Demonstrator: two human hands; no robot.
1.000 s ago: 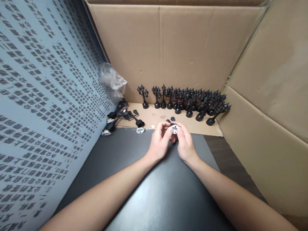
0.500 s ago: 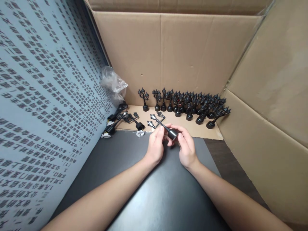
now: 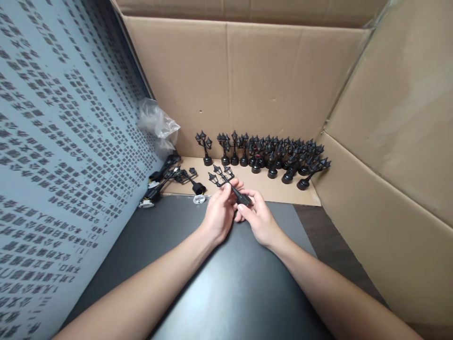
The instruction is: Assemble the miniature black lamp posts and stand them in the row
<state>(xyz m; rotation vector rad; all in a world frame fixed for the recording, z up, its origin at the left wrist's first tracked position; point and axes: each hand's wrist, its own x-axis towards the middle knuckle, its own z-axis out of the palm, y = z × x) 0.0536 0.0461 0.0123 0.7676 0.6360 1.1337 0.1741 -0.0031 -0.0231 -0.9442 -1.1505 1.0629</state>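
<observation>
A small black model street lamp (image 3: 234, 190) with three lantern heads is held between both hands, tilted with its heads up and to the left. My left hand (image 3: 220, 211) is closed round its post, thumb on top. The fingers and thumb of my right hand (image 3: 257, 216) grip the round base, partly covering it. Just left of my hands lies another lamp with an open base (image 3: 199, 189), and a white round disc (image 3: 199, 199) sits by it on wires.
Several finished-looking black lamps (image 3: 272, 171) stand in a group on the cardboard (image 3: 283, 191) at the back. More lamps (image 3: 164, 184) lie at the left, below a clear plastic bag (image 3: 159, 123). Cardboard walls (image 3: 177, 66) and a printed panel (image 3: 71, 118) enclose the dark mat (image 3: 198, 293).
The lamp has turned in my hands, so its base end faces me less. My right hand has moved left and closed further round the base. The whole view has shifted slightly.
</observation>
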